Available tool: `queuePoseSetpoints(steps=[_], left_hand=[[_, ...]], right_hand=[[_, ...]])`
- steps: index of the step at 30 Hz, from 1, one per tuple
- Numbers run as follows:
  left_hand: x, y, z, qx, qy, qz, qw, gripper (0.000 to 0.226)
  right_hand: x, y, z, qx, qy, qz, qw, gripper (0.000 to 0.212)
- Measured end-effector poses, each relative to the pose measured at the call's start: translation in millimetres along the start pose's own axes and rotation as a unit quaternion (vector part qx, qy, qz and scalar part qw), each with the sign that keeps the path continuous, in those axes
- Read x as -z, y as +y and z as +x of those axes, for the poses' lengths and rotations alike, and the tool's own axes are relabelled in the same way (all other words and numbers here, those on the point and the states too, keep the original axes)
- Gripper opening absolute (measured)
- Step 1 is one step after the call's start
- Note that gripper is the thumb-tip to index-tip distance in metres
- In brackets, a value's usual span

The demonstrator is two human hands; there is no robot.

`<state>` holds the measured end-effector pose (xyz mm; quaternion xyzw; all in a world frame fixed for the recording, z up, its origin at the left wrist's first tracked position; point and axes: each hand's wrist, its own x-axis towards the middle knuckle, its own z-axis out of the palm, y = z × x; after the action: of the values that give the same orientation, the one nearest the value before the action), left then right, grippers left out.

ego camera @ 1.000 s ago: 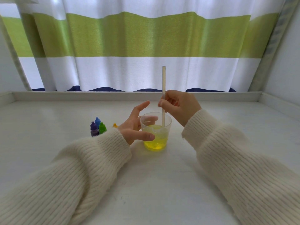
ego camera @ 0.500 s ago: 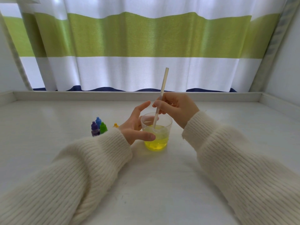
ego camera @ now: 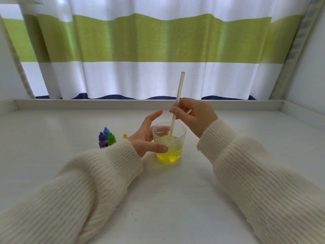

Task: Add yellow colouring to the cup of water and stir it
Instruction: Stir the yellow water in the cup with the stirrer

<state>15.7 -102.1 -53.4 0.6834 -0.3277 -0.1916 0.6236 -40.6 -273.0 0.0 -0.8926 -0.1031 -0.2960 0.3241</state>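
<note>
A clear plastic cup (ego camera: 177,138) stands mid-table, holding yellow water (ego camera: 169,154). My left hand (ego camera: 145,136) holds the cup from its left side, thumb across the front, a finger behind it, index finger raised free. My right hand (ego camera: 195,115) pinches a pale straw (ego camera: 179,93) just above the cup. The straw leans to the right at the top, and its lower end is in the water. The yellow colouring bottle (ego camera: 125,136) shows only its cap, behind my left wrist.
Purple (ego camera: 102,140), blue (ego camera: 106,131) and green (ego camera: 111,138) dropper bottles stand together left of the cup. The white table (ego camera: 175,199) has a low raised rim at the back and sides. A green and white striped curtain (ego camera: 158,50) hangs behind.
The straw went from upright to leaning right at its top, its lower end sweeping left inside the cup. My right hand shifted slightly with it. My left hand kept its hold.
</note>
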Motion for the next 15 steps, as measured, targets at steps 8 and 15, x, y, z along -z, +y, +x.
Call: queuePoseSetpoints(steps=[8,15], left_hand=[[-1.6,0.1,-1.5,-0.009,0.005,0.0,1.0,0.093],[0.5,-1.5,0.4,-0.002,0.002,0.007,1.0,0.093]], right_hand=[[2.9,-1.7,-1.2,-0.007,0.001,-0.02,1.0,0.021],[3.1,-6.2,-2.8,-0.014,-0.012,0.024,1.0,0.018]])
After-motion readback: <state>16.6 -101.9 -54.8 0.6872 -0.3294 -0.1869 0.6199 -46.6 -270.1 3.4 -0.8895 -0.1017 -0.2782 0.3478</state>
